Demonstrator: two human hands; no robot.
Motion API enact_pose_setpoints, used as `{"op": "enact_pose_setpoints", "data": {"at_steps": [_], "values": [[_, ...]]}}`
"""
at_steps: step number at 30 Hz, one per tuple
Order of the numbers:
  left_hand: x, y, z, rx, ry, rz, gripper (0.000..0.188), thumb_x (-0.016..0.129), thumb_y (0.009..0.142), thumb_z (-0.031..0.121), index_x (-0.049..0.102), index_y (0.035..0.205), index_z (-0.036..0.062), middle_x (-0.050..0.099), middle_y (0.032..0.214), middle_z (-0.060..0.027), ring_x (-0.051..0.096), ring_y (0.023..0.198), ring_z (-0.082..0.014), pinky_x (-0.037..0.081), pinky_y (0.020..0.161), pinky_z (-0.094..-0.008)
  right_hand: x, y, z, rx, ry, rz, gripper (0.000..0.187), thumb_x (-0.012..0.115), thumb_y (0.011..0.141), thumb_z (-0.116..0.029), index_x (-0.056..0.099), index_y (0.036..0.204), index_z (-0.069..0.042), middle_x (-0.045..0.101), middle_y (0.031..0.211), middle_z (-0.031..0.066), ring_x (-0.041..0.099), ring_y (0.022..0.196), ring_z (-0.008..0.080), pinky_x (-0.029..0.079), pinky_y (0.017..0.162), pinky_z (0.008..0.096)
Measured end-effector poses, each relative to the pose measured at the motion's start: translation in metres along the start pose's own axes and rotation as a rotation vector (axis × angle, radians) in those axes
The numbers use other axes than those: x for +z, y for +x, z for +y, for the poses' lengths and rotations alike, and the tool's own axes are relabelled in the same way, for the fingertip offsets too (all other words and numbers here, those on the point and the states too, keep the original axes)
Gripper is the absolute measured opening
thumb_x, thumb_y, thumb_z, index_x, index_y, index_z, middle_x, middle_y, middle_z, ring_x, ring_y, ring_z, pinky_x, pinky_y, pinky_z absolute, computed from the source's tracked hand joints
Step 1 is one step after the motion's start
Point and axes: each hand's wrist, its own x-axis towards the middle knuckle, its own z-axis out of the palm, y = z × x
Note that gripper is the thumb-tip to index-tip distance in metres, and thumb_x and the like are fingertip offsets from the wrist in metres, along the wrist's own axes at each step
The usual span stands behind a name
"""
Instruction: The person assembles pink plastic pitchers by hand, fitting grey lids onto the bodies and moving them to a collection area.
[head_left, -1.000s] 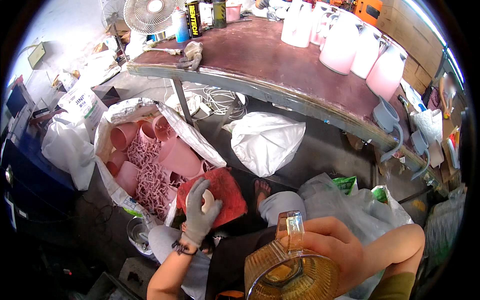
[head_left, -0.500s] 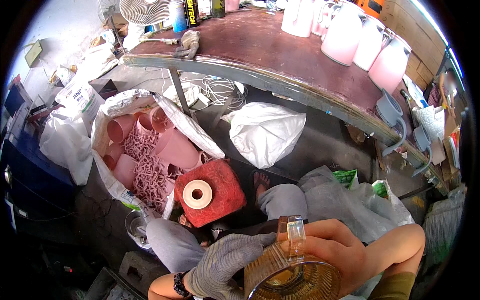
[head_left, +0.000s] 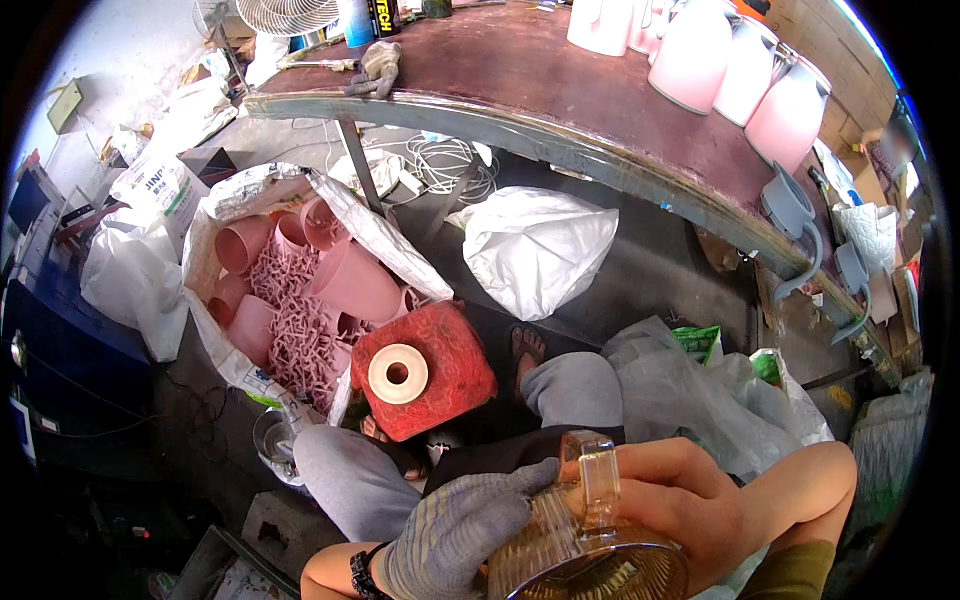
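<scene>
An amber, see-through ribbed jug [head_left: 535, 545] is in my two hands at the lower edge, its round end toward me and its squarish handle [head_left: 598, 480] on the far side. My left hand [head_left: 450, 530], in a grey striped glove, is closed around the jug's left side. Bare, my right hand [head_left: 680, 505] grips it from the right, with fingers passing behind the handle. Part of the jug is cut off by the lower edge. Beyond my hands, between my knees, stands a red patterned block [head_left: 455, 375] with a cream ring [head_left: 398, 373] on top.
A white sack [head_left: 215, 345] at left holds pink cups [head_left: 355, 283] and pink scraps. Ahead is a dark red table [head_left: 520, 70] with pink-white jugs [head_left: 790, 115] and a glove [head_left: 378, 70]. Grey handled parts [head_left: 790, 205] hang at its right edge. A white bag [head_left: 540, 250] lies beneath.
The jug sits slightly lower and has turned a little, with both hands still holding it. The whole view has shifted slightly.
</scene>
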Motion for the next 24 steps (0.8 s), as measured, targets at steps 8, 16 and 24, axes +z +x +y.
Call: {"op": "enact_pose_setpoints", "data": {"at_steps": [8, 16, 24], "values": [[0.005, 0.001, -0.001, 0.368, 0.969, -0.028, 0.051, 0.063, 0.086, 0.016, 0.042, 0.128, -0.0035, 0.053, 0.124, -0.0313, 0.062, 0.106, -0.0393, 0.052, 0.088, -0.0454, -0.014, 0.005, 0.006, -0.136, -0.152, -0.183, 0.047, 0.077, 0.075, -0.008, 0.058, 0.116, 0.005, 0.062, 0.111, 0.0137, 0.057, 0.104, 0.0279, 0.047, 0.087, 0.0324], [0.018, 0.012, 0.003, 0.868, 1.481, -0.208, 0.044, 0.066, 0.084, 0.017, 0.050, 0.120, -0.0027, 0.056, 0.117, -0.0272, 0.062, 0.099, -0.0356, 0.051, 0.084, -0.0416, -0.048, 0.031, 0.006, -0.422, -0.510, -0.583, 0.047, 0.078, 0.073, -0.008, 0.059, 0.114, 0.004, 0.063, 0.111, 0.0136, 0.058, 0.101, 0.0266, 0.049, 0.084, 0.0308], [0.031, 0.001, -0.010, 0.262, 0.579, 0.086, 0.052, 0.069, 0.082, 0.018, 0.048, 0.125, -0.0015, 0.056, 0.121, -0.0184, 0.058, 0.108, -0.0276, 0.047, 0.093, -0.0370, -0.036, 0.019, -0.006, -0.238, -0.548, -0.484, 0.049, 0.082, 0.073, -0.019, 0.060, 0.110, 0.005, 0.061, 0.106, 0.0177, 0.062, 0.094, 0.0260, 0.051, 0.080, 0.0298]]}}
